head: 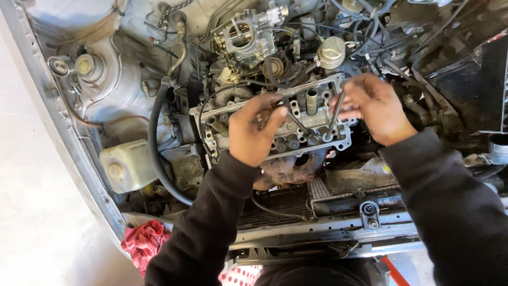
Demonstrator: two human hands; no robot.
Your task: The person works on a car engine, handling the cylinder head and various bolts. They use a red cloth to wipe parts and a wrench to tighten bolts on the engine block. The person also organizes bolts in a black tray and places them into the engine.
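A long thin bolt (335, 114) stands tilted over the right end of the grey engine head (275, 119), with its tip at a hole near the edge. The right hand (375, 106) pinches the top of the bolt with its fingers. The left hand (256, 132) rests on the middle of the engine head, fingers curled around a dark rod (296, 123). Behind sits a carburetor (248, 34). A black hose (156, 143) curves on the left beside a white tank (124, 164). A red rag (144, 241) lies below.
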